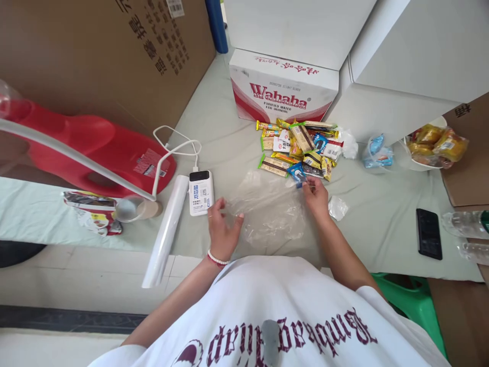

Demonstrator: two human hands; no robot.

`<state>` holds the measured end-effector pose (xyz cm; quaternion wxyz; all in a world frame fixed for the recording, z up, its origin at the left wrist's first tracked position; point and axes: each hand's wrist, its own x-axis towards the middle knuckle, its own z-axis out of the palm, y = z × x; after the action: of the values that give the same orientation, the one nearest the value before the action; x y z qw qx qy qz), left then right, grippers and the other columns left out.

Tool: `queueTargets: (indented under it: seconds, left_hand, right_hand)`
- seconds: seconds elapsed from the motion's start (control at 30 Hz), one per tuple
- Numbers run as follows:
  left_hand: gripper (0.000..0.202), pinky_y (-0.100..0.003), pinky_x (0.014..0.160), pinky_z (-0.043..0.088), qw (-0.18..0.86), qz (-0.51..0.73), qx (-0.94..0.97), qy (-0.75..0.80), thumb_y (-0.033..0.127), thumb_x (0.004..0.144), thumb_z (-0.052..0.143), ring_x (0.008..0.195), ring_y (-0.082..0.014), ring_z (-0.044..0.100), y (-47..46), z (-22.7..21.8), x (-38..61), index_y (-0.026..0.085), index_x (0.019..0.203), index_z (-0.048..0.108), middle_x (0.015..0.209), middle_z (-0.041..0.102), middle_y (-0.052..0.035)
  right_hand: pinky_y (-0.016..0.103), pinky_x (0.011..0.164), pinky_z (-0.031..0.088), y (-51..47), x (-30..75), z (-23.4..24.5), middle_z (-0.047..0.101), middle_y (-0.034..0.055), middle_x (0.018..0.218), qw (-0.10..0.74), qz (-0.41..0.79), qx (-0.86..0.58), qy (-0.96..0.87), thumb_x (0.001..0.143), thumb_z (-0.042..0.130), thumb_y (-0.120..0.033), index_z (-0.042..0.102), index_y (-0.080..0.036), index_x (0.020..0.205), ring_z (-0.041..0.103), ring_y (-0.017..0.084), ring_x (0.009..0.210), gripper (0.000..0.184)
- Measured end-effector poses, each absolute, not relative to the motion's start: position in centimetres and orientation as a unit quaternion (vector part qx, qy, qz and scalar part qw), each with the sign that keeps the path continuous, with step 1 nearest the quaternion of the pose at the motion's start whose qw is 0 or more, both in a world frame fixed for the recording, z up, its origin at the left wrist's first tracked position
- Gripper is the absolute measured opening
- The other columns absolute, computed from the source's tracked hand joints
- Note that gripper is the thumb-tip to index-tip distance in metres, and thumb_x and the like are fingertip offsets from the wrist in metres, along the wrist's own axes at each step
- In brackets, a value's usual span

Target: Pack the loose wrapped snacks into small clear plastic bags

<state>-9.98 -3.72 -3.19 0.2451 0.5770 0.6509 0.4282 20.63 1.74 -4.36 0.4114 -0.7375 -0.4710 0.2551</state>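
A clear plastic bag (267,211) lies flat on the pale green cloth in front of me. My left hand (222,227) pinches the bag's left edge, fingers closed on the film. My right hand (316,196) rests at the bag's far right corner, fingers closed on a small blue-wrapped snack (297,175) at the near edge of a pile of wrapped snacks (300,148). The pile has yellow, green, red and blue wrappers and sits just beyond the bag.
A white power bank (200,192) with cable and a roll of clear bags (166,232) lie left of my hand. A red jug (91,148), a Wahaha carton (282,86), a bowl of pastries (433,142), a black phone (428,233) and a crumpled wrapper (337,207) surround the work area.
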Motion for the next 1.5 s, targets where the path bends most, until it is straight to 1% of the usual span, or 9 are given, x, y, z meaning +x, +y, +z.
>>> queueTargets:
  seconds: [0.13, 0.23, 0.43, 0.67, 0.8, 0.9, 1.03, 1.33, 1.5]
  left_hand:
    - [0.033, -0.056, 0.115, 0.036, -0.006, 0.411, 0.747, 0.522, 0.026, 0.086, 0.071, 0.134, -0.0327, 0.052, -4.0, -1.6, -9.6, 0.027, 0.119, 0.067, 0.122, 0.067, -0.0106]
    - [0.035, -0.059, 0.123, 0.024, 0.053, 0.272, 0.85, 0.448, 0.024, 0.095, 0.058, 0.139, -0.03, 0.053, -2.7, -1.5, -8.8, 0.029, 0.128, 0.066, 0.131, 0.07, -0.0088]
    - [0.065, -0.068, 0.124, 0.011, 0.129, 0.067, 0.871, 0.469, 0.048, 0.1, 0.049, 0.153, -0.0372, 0.037, -1.4, -4.9, -10.4, 0.023, 0.159, 0.041, 0.168, 0.034, -0.0186]
    - [0.076, -0.064, 0.127, 0.005, 0.117, 0.046, 0.887, 0.444, 0.054, 0.098, 0.048, 0.156, -0.0363, 0.032, -3.0, -5.7, -12.0, 0.019, 0.164, 0.031, 0.169, 0.028, -0.0174]
    - [0.073, -0.063, 0.127, 0.006, 0.113, 0.039, 0.891, 0.437, 0.054, 0.099, 0.047, 0.156, -0.0358, 0.033, -2.9, -5.8, -12.0, 0.02, 0.163, 0.034, 0.169, 0.03, -0.0162]
    - [0.073, -0.063, 0.127, 0.008, 0.111, 0.036, 0.894, 0.432, 0.055, 0.1, 0.045, 0.156, -0.0346, 0.033, -2.8, -5.9, -12.2, 0.02, 0.162, 0.035, 0.169, 0.03, -0.0155]
    - [0.072, -0.061, 0.128, 0.007, 0.111, 0.044, 0.891, 0.439, 0.055, 0.1, 0.046, 0.155, -0.0339, 0.034, -3.0, -5.8, -12.2, 0.021, 0.162, 0.035, 0.169, 0.032, -0.0147]
    - [0.072, -0.063, 0.128, 0.007, 0.13, 0.072, 0.889, 0.434, 0.053, 0.099, 0.048, 0.155, -0.0347, 0.035, -3.0, -5.8, -12.1, 0.022, 0.163, 0.034, 0.169, 0.031, -0.0157]
    - [0.072, -0.064, 0.127, 0.007, 0.131, 0.083, 0.888, 0.433, 0.053, 0.099, 0.048, 0.155, -0.035, 0.035, -3.1, -5.9, -12.0, 0.022, 0.163, 0.034, 0.169, 0.032, -0.0159]
  right_hand:
    - [0.046, 0.093, 0.056, -1.1, 19.9, -1.6, 0.055, 0.0186, 0.136, 0.395, 0.071, -0.696, -0.595, 0.096, 0.054, -0.035, 0.058, -0.019, 0.136, 0.059, 0.028, 0.117, 0.043]
    - [0.053, 0.107, 0.051, -4.7, 18.9, -1.0, 0.057, 0.0169, 0.141, 0.302, 0.063, -0.603, -0.735, 0.1, 0.053, -0.026, 0.058, -0.023, 0.141, 0.053, 0.03, 0.133, 0.042]
    - [0.052, 0.119, 0.045, -12.3, 22.0, -3.5, 0.049, 0.0108, 0.159, 0.109, 0.192, -0.495, -0.841, 0.101, 0.053, -0.02, 0.056, -0.024, 0.149, 0.043, 0.028, 0.149, 0.048]
    - [0.047, 0.098, 0.055, -7.7, 27.8, 0.8, 0.074, 0.012, 0.116, 0.124, 0.197, -0.579, -0.781, 0.104, 0.045, -0.027, 0.073, -0.021, 0.119, 0.064, 0.028, 0.108, 0.032]
    - [0.051, 0.103, 0.047, 3.0, 27.9, 2.0, 0.066, 0.017, 0.128, 0.099, 0.056, -0.679, -0.725, 0.099, 0.053, -0.031, 0.066, -0.016, 0.133, 0.051, 0.036, 0.121, 0.039]
    - [0.049, 0.107, 0.043, 9.7, 26.9, 1.5, 0.057, 0.0208, 0.141, 0.047, 0.043, -0.683, -0.728, 0.087, 0.072, -0.032, 0.056, -0.01, 0.145, 0.048, 0.039, 0.125, 0.063]
    - [0.043, 0.099, 0.046, 13.0, 26.0, 1.2, 0.066, 0.0196, 0.123, 0.024, 0.098, -0.686, -0.72, 0.079, 0.078, -0.031, 0.066, -0.009, 0.129, 0.056, 0.035, 0.115, 0.056]
    - [0.028, 0.066, 0.04, 8.4, 33.1, 5.4, 0.06, -0.0004, 0.077, 0.292, 0.305, -0.742, -0.521, 0.074, 0.072, -0.052, 0.067, -0.017, 0.088, 0.05, 0.014, 0.071, 0.038]
    - [0.032, 0.07, 0.042, 8.9, 32.9, 3.0, 0.063, 0.0048, 0.081, 0.123, 0.165, -0.866, -0.455, 0.074, 0.074, -0.048, 0.061, -0.019, 0.078, 0.056, 0.02, 0.076, 0.032]
